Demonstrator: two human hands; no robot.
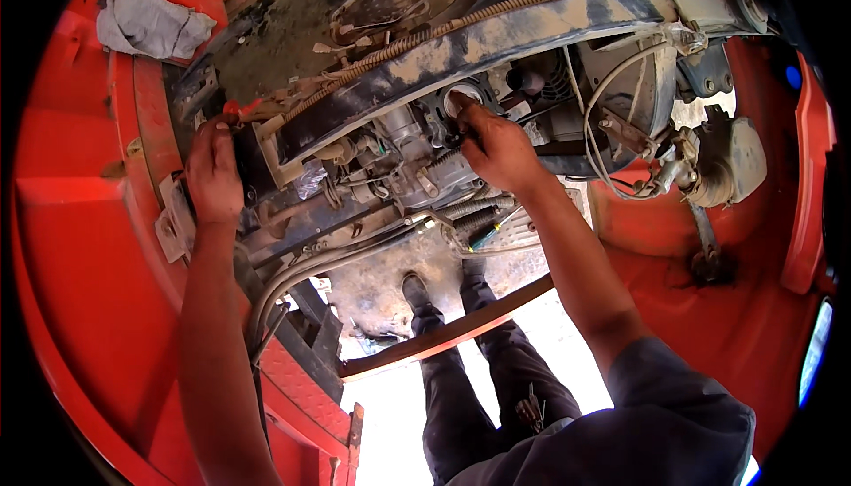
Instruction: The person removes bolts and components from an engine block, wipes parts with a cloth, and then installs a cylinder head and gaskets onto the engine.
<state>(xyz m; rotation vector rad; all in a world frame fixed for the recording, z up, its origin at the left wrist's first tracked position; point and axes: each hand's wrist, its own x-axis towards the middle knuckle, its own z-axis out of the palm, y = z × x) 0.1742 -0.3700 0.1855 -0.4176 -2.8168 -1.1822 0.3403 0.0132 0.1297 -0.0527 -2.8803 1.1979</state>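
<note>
I have the pale round ring [470, 90] at the fingertips of my right hand [499, 151], set among the dusty engine parts [412, 153] that crowd in to the left of that hand. Just beyond the fingertips, the dark curved beam [523, 38] crosses over the bay and bars the far side, with a ribbed hose [443, 31] lying along its outer edge. To the right of the hand hang loose grey cables [589, 122], and farther right sits a pale rounded tank [743, 162]. A grey rag [151, 23] lies well beyond my left hand [214, 174], near the big red panel [80, 255] on that side.

The ring's mouth faces up toward my head view; it is round, and my fingers hide part of it, so I cannot tell which way any long axis runs. The beam stretches from beside the left hand up and away to the far right.

My right arm reaches forward and inward, fingers curled narrow with the tips at the ring's mouth; I cannot tell whether they pinch anything. My left arm reaches straight ahead, its fingers close together over the dark frame end beside the beam; their grip is hidden from me.
</note>
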